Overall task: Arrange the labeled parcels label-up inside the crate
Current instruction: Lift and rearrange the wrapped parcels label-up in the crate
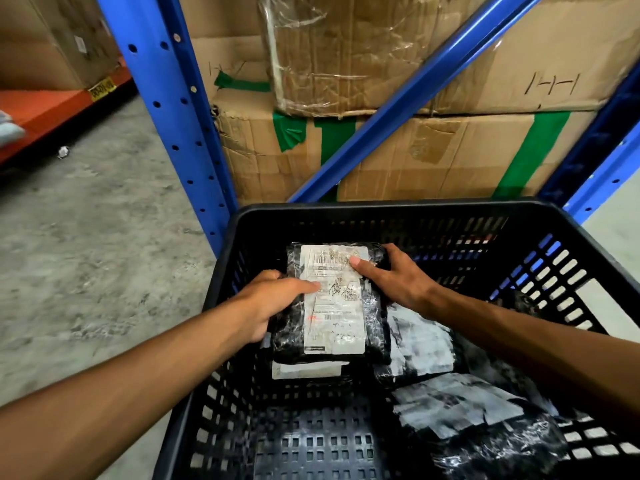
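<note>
A black plastic-wrapped parcel [334,306] with a white shipping label facing up is held inside the black slotted crate [408,211], in its far-left part. My left hand [273,303] grips the parcel's left edge. Its upper right corner is under my right hand [394,275], fingers on the label. It rests over another parcel [308,369] whose white label edge shows below it. Two more black parcels, one [420,344] in the middle and one [467,410] at the near right, lie label-up in the crate.
A blue steel rack upright [166,109] and a diagonal brace [398,98] stand just behind the crate, with stacked cardboard boxes [433,157] behind them. Grey concrete floor [97,244] lies to the left, with an orange shelf [52,109] at the far left.
</note>
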A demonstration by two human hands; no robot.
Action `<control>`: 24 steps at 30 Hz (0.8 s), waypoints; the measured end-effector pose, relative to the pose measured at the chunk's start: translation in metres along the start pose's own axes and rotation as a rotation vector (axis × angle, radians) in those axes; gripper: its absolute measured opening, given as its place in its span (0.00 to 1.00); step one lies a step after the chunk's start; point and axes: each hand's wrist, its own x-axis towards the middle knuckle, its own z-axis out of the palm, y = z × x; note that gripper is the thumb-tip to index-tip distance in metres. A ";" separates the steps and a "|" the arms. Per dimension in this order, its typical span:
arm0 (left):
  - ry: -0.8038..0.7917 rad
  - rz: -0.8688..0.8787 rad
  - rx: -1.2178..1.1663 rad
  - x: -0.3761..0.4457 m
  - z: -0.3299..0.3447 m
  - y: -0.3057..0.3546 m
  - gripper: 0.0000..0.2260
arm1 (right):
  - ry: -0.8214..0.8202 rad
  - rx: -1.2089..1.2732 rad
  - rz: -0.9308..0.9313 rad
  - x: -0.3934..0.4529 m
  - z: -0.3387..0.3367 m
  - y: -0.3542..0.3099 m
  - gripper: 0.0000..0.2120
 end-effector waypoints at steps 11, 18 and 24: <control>0.058 -0.012 0.004 0.002 0.000 0.006 0.32 | 0.018 0.013 -0.028 0.003 0.006 0.002 0.32; 0.148 -0.058 0.073 0.000 0.002 0.003 0.26 | 0.023 -0.068 -0.045 0.009 0.021 0.006 0.32; 0.153 -0.088 0.198 -0.007 0.003 0.001 0.18 | -0.074 -0.329 0.138 0.022 0.043 0.003 0.41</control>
